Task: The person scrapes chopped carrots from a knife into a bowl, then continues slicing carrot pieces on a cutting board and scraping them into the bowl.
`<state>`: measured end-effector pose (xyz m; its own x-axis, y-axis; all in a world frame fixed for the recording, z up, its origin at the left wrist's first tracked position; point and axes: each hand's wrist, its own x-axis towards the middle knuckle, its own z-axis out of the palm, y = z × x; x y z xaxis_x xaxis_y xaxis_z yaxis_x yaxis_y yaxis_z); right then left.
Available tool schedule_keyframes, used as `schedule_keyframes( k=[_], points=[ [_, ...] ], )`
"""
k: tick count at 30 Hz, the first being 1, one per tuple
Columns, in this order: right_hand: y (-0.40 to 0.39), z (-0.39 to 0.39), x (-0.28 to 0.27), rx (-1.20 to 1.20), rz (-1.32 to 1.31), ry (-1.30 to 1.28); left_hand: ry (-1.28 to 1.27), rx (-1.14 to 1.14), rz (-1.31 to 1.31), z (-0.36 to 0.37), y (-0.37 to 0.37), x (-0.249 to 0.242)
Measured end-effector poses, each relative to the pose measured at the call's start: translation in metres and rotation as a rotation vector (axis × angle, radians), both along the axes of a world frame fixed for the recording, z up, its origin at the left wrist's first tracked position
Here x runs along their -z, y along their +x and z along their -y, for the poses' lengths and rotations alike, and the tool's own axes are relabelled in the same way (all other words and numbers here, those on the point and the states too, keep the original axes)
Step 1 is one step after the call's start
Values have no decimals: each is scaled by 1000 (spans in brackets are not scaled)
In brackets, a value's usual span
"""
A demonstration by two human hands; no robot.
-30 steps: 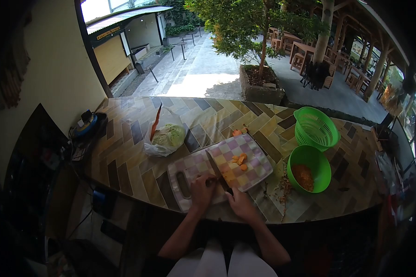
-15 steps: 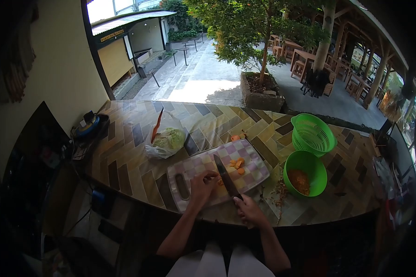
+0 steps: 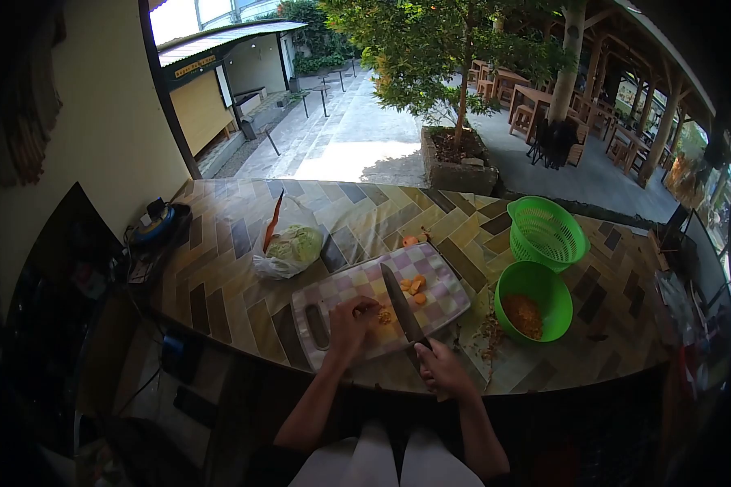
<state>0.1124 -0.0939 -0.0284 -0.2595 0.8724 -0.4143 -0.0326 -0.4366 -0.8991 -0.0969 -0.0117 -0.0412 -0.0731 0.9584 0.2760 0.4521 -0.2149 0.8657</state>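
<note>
My right hand (image 3: 445, 369) is wrapped round the handle of a kitchen knife (image 3: 405, 308), its blade angled up and away over a checked cutting board (image 3: 357, 286). To the left of the blade, my left hand (image 3: 349, 326) is over the board with its fingers bent together; what they hold, if anything, is hidden. Finely cut orange bits (image 3: 384, 315) lie between the fingertips and the blade. Larger orange pieces (image 3: 416, 285), which look like carrot, rest on the board to the right of the blade.
A plastic bag with a cabbage (image 3: 295, 246) and a carrot-like orange strip (image 3: 274, 221) stands behind the board. At right are a green bowl (image 3: 562, 315) with orange shreds and a green colander (image 3: 546, 227). Scraps (image 3: 490, 329) lie beside the board.
The knife blade has shifted slightly right, away from my left fingers, uncovering the finely cut orange bits. My left hand has drawn back slightly to the left.
</note>
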Motion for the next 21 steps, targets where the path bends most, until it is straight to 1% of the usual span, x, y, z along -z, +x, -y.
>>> schedule_keyframes(
  k=[2,3,6,8,9,11,15,17,21],
  points=[
    [-2,-2,10,-23,114,82,81,-8,70,-9,-5,12],
    [-4,-2,14,-36,172,122,80,-6,52,-9,-9,10],
    [-18,2,13,-73,481,484,52,-24,-3,-8,-17,2],
    [-29,2,5,-101,548,493,1,-60,-43,-6,-21,-4],
    [-32,1,1,-113,581,497,31,-73,-43,-6,-25,-3],
    [-35,-4,-2,-139,568,506,88,-93,-44,-6,-33,2],
    [-36,-12,-4,-235,616,485,63,-162,12,-2,-39,3],
    [-33,-14,5,-211,602,502,21,-188,3,1,-40,0],
    [-22,-12,7,-107,657,477,66,-77,-6,1,-42,6]
  ],
)
